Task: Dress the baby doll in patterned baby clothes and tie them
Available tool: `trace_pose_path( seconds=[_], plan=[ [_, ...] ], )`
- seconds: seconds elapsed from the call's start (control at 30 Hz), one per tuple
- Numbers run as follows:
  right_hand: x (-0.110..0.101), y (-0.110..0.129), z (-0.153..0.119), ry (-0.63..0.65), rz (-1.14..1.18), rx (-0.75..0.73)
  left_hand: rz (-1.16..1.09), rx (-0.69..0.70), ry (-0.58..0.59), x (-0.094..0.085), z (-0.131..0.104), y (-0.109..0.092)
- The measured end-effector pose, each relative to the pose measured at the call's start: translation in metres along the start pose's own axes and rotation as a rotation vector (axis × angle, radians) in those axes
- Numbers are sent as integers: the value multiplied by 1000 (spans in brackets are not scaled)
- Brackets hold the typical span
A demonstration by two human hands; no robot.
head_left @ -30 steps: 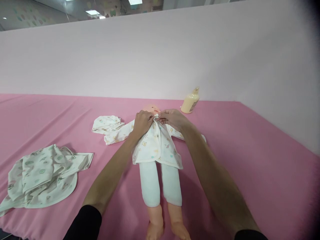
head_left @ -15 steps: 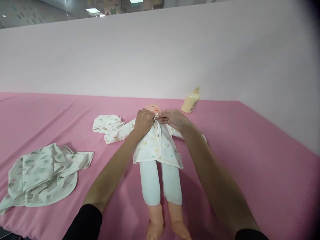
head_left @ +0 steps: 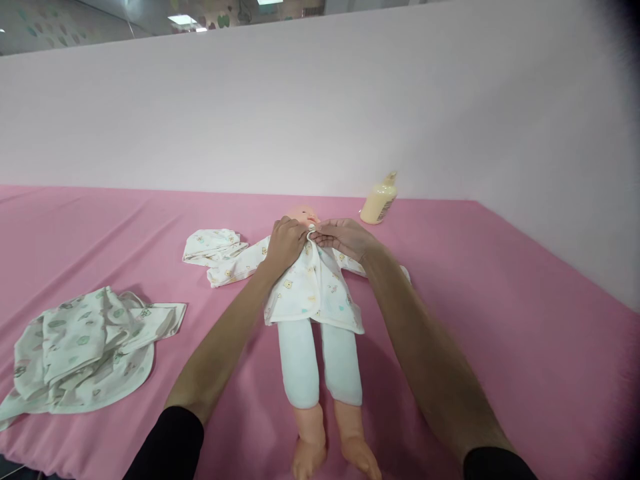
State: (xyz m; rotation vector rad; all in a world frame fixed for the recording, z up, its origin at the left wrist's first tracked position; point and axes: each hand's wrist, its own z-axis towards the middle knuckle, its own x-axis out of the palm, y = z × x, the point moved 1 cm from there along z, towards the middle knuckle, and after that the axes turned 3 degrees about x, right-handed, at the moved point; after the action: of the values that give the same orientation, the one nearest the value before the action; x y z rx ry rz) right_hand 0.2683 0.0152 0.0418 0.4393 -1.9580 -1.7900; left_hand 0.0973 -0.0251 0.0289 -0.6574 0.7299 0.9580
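A baby doll (head_left: 307, 440) lies on its back, feet towards me, on a pink sheet. It wears a white printed baby shirt (head_left: 295, 293), with white cloth over its legs. At the shirt's neckline my left hand (head_left: 287, 243) is closed on the collar edge. My right hand (head_left: 347, 238) pinches the collar from the other side, its fingertips close to the left ones. Whatever small fastening lies between the fingertips is hidden. Both hands cover part of the doll's chin and shoulders.
Folded white printed cloth (head_left: 213, 245) lies beside the doll's sleeve. A crumpled printed garment (head_left: 85, 353) rests at the left front. Behind the doll's head, a pale yellow pump bottle (head_left: 379, 203) stands near the white wall (head_left: 250, 120). The pink sheet (head_left: 500, 320) covers the surface.
The view has shifted very slightly. Both hands stay at the collar, with no clear change in their grip.
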Motion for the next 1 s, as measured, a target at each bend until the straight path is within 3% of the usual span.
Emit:
trace_pose_path(
  seconds=[0.17,0.53,0.8,1.0],
  plan=[
    [2,-3,1,4,2,-42,-51,-8,-16,1,1,1],
    [-11,-4,-1,142,-1,-54,-43,17,-40,4,0,5],
    [-2,-5,2,65,-65,-77,-41,8,-16,3,0,3],
    [2,-9,4,15,-71,-132,-111,13,-63,7,1,7]
  ],
)
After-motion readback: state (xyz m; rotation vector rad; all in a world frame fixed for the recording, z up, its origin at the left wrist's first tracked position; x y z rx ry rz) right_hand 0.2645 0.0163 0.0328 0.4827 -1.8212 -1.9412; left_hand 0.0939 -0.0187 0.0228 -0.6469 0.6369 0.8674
